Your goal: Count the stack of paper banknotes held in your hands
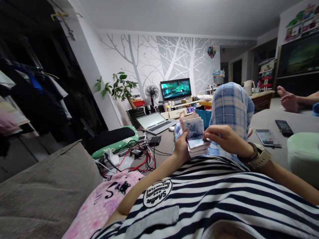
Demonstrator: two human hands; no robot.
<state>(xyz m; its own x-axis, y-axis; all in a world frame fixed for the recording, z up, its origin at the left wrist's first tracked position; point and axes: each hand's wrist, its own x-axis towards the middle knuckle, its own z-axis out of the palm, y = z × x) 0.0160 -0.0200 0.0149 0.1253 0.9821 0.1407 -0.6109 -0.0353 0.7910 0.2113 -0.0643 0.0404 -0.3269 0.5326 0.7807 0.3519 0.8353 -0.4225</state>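
A thick wad of banknotes [195, 127], mostly blue with some pinkish edges, stands bent over above my lap. My left hand [181, 147] grips it from the left side, thumb along the front. On the right, the fingers of my right hand [219, 134] are curled and pressed together at the edge of the notes. Whether they pinch a single note or several, I cannot tell. The lower part of the wad [198, 147] folds toward me and shows its layered edges. A dark bracelet and a pale-strapped watch [260, 157] circle my right wrist.
Left of my legs are an open laptop [157, 124], a mouse [171, 128] and tangled cables [142, 154]. On the right lie a phone [265, 137], a remote control [284, 127] and a pale green cushion [304, 152]. Another person's bare feet [290, 101] rest at the far right.
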